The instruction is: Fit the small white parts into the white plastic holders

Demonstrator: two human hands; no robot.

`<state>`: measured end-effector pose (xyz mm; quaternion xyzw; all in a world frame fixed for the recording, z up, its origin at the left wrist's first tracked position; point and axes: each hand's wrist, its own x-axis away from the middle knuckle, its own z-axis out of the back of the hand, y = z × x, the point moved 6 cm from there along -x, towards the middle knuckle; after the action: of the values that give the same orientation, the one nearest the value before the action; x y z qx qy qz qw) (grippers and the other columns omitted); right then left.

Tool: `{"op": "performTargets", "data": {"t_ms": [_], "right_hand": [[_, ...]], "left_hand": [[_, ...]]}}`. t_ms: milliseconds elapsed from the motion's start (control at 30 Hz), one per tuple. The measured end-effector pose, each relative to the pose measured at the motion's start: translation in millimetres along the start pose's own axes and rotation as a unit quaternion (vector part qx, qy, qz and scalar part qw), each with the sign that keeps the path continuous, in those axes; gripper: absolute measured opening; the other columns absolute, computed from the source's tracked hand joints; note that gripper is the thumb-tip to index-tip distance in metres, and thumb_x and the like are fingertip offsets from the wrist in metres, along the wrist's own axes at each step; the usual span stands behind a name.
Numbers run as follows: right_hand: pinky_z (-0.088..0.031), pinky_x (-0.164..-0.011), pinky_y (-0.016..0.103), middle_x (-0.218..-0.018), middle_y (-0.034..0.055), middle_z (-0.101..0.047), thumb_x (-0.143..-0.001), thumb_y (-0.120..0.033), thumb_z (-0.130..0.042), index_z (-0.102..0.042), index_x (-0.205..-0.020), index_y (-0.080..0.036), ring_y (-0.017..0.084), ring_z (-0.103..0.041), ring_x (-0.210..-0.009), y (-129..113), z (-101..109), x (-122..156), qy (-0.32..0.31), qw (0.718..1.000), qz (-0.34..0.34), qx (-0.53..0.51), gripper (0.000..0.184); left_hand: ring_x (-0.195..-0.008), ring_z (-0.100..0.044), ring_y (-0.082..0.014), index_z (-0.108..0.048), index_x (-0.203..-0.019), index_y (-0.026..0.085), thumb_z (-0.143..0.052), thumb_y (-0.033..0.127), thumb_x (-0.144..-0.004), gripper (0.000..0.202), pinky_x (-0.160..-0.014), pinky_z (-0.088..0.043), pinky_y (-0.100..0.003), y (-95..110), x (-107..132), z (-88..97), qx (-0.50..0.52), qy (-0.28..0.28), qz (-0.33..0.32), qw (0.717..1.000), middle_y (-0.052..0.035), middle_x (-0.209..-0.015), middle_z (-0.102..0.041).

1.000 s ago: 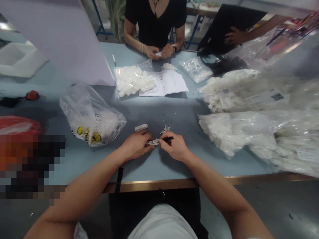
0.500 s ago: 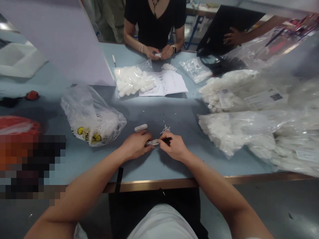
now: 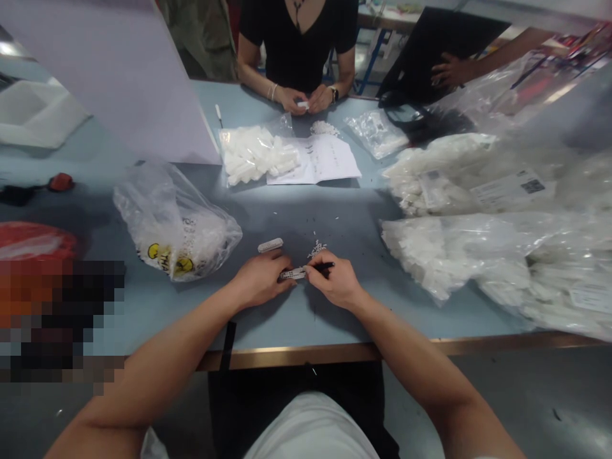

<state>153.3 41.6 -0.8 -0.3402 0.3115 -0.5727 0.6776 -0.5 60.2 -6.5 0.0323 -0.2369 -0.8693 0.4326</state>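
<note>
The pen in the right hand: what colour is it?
The pen is black, clearest in the head view.

White plastic strip [image 3: 291, 274], dark marks, held flat; black pen [image 3: 326, 265] beside.

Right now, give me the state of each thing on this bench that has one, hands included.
white plastic strip, pinched at both ends
left hand, closed on the strip's left end
right hand, closed on the strip's right end and a black pen-shaped tool
second white strip, lying loose
small white bits, in a loose heap
clear plastic bag, filled, lying on its side
paper booklet, open, lying flat
</note>
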Motion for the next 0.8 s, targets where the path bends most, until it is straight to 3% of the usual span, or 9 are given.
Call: {"op": "performTargets", "data": {"t_ms": [533, 800], "right_hand": [[-0.037, -0.054, 0.022, -0.06, -0.0026, -0.059, -0.081, -0.031, -0.056, -0.061, -0.076, -0.021, 0.01, -0.051, -0.053, -2.1, -5.5, 1.0, -0.024, 0.999, 0.008, 0.037, 0.012], [-0.039, -0.052, 0.021, -0.06, -0.0026, -0.059, -0.079, -0.034, -0.06, -0.061, -0.075, -0.02, 0.009, -0.051, -0.051, 6.4, -1.1, 0.0, 0.02, 1.0, -0.004, -0.02, 0.015]], "left_hand": [[-0.08, -0.058, -0.0218, -0.058, -0.086, 0.019, -0.053, 0.037, -0.082, 0.019, -0.067, -0.043, -0.031, 0.4, -0.3, 0.5, -0.019, -0.004, 0.005, 1.0, -0.0062, -0.089, -0.058], [-0.083, -0.059, -0.0217, -0.06, -0.091, 0.021, -0.054, 0.037, -0.082, 0.02, -0.07, -0.044, -0.031, -1.3, 0.3, -0.9, 0.002, 0.001, 0.001, 1.0, -0.0052, -0.09, -0.059]]}}
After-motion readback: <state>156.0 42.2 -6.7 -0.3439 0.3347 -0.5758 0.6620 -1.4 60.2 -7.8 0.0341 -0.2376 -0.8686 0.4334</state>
